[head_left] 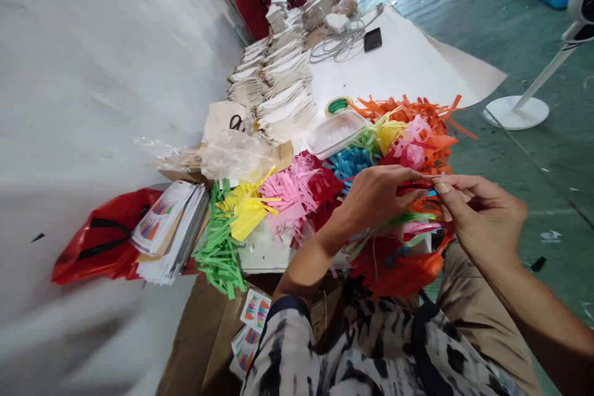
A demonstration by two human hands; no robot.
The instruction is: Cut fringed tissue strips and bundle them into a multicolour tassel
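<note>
Over the paper-covered tabletop (399,62), the left hand (375,198) and right hand (482,216) pinch a thin red strip (415,185) between clenched fingers (440,185), above heaped fringed coloured paper (288,189).

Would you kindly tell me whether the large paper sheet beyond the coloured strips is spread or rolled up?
Spread: the sheet lies flat, with a cable and a phone resting on it.

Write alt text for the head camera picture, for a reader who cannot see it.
The left hand and right hand hold a dark red paper strip above a heap of fringed paper in many colours. Stacks of white folded paper stand beyond it.
</note>
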